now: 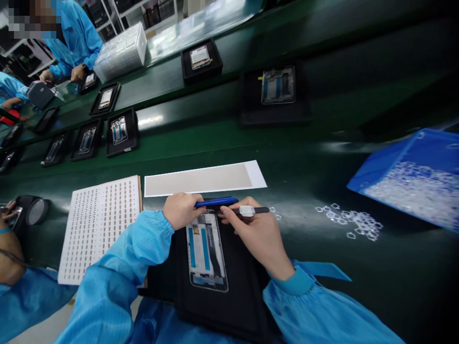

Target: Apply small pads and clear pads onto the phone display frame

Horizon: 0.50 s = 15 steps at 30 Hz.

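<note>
My left hand (183, 210) is closed around a slim blue pen-like tool (217, 202) at the top end of an open phone body (206, 253). From the other side my right hand (261, 234) pinches what look like black tweezers with a white wrap (247, 210); their tips are hidden. The phone body, with blue strips and a dark ribbon cable showing, lies in a black tray (238, 291) in front of me. Both hands hover close together over its upper edge, and I cannot tell whether the tools touch it.
A white sheet of small parts (103, 224) lies left, a pale strip (201, 180) ahead. Right are loose clear rings (358, 222) and a blue bag (380, 157) of them. Phone trays (122, 131) line the green bench; co-workers' hands (77, 73) work far left.
</note>
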### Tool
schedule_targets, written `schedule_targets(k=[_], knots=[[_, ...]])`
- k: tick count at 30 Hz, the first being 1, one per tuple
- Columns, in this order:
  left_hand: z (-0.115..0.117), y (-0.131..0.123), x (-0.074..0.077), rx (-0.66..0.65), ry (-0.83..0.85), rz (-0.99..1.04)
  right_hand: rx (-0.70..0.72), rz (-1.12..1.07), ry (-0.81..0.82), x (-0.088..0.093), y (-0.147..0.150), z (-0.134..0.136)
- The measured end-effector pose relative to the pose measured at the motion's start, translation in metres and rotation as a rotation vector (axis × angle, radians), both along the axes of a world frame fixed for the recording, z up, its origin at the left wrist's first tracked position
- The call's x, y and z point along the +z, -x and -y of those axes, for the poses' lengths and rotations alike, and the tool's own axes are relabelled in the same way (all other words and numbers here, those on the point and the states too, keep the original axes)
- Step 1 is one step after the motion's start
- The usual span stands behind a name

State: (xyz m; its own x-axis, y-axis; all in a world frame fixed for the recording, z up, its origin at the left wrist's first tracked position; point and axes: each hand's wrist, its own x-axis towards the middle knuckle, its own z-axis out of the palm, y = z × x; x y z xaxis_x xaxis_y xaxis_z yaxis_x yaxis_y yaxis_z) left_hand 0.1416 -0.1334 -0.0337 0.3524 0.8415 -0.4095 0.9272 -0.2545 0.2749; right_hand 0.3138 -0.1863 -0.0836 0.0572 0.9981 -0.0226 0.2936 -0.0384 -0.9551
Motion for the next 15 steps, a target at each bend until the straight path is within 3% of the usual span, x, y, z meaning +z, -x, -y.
schedule_targets(k=[11, 15], knots=[[0.0, 0.0, -0.003, 0.014, 0.005, 0.019, 0.001, 0.25, -0.153, 0.003, 0.01, 0.001], [0.02, 0.015, 0.005, 0.127, -0.087, 0.112, -0.071, 0.112, -0.211, -0.002, 0.005, 0.006]])
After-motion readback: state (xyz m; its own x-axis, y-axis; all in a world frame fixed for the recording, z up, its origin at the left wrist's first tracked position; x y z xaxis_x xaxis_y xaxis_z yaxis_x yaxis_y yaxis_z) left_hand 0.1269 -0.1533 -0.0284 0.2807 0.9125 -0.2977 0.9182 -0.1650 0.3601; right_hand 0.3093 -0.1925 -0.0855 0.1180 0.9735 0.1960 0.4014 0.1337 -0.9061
